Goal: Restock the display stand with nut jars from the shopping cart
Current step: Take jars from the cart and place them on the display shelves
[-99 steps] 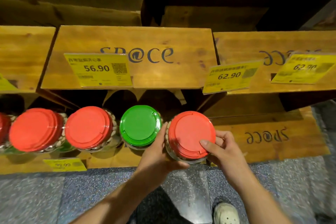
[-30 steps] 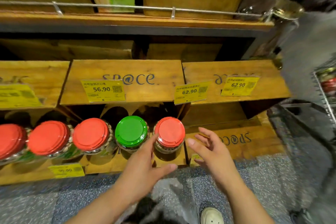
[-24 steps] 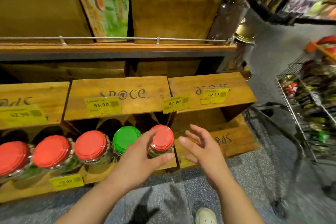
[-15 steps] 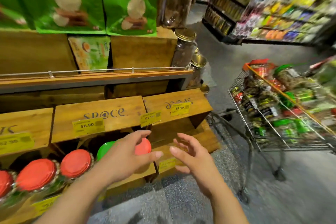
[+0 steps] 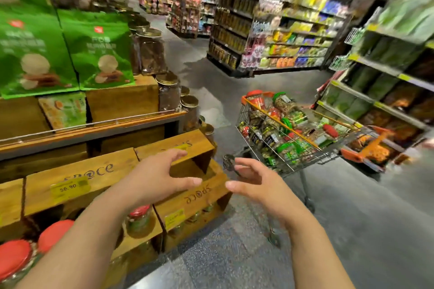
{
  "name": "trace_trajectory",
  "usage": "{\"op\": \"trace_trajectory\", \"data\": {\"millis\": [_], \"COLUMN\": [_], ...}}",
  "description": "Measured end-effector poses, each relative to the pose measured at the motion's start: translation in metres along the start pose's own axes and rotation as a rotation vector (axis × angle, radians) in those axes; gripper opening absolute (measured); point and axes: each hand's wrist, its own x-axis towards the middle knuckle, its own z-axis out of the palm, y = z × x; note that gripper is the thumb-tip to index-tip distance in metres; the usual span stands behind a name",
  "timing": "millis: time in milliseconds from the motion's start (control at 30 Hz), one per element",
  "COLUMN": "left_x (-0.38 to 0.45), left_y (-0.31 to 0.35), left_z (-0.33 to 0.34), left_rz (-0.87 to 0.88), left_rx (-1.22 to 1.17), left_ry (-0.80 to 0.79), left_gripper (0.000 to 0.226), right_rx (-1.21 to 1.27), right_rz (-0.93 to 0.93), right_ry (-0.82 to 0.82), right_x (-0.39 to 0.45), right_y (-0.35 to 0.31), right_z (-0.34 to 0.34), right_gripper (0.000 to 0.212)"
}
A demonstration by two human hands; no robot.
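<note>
The wooden display stand (image 5: 79, 171) fills the left, with red-lidded nut jars on its low shelf; one jar (image 5: 139, 219) stands under my left forearm and others (image 5: 14, 258) sit at the far left. My left hand (image 5: 159, 178) and my right hand (image 5: 256, 185) hover side by side in front of the stand, fingers spread, both holding nothing. The wire shopping cart (image 5: 293, 162) stands to the right on the floor, holding several nut jars with red and green lids (image 5: 283, 103).
An open wooden crate (image 5: 195, 162) marked "space" sits at the stand's right end. Green snack bags (image 5: 98, 49) and gold-lidded jars (image 5: 168, 91) stand on the upper tiers. Store shelving (image 5: 387, 82) rises behind the cart. Grey floor (image 5: 352, 230) lies between me and the cart.
My hands let go of the red-lidded jar on the low shelf and drew back. My view swung up and right, bringing the cart into view.
</note>
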Motion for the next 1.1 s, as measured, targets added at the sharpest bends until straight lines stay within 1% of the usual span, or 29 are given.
{"op": "trace_trajectory", "data": {"millis": [67, 167, 333, 467, 533, 667, 867, 1100], "left_x": [-0.005, -0.012, -0.019, -0.018, -0.019, -0.014, 0.008, 0.074], "left_y": [0.035, 0.092, 0.190, 0.260, 0.288, 0.333, 0.371, 0.396], "left_z": [0.009, 0.029, 0.060, 0.085, 0.094, 0.113, 0.133, 0.147], "left_rz": [0.053, 0.127, 0.198, 0.219, 0.231, 0.232, 0.247, 0.277], "left_rx": [0.153, 0.314, 0.479, 0.567, 0.596, 0.642, 0.676, 0.694], "left_ry": [-0.013, -0.036, -0.037, -0.016, -0.015, -0.033, -0.054, -0.074], "left_gripper": [0.094, 0.095, 0.095, 0.097, 0.095, 0.098, 0.099, 0.100], "right_rx": [-0.156, -0.363, -0.613, -0.722, -0.757, -0.783, -0.785, -0.736], "right_rz": [-0.011, -0.016, -0.001, 0.014, 0.027, 0.009, 0.006, 0.018], "right_ry": [0.028, 0.020, 0.015, 0.062, 0.072, 0.077, 0.068, 0.031], "right_x": [-0.023, -0.059, -0.108, -0.132, -0.139, -0.154, -0.149, -0.111], "right_y": [0.003, 0.012, 0.022, 0.033, 0.039, 0.050, 0.065, 0.081], "right_z": [-0.032, -0.079, -0.162, -0.225, -0.250, -0.293, -0.332, -0.375], "right_gripper": [0.085, 0.089, 0.096, 0.100, 0.103, 0.101, 0.097, 0.097]}}
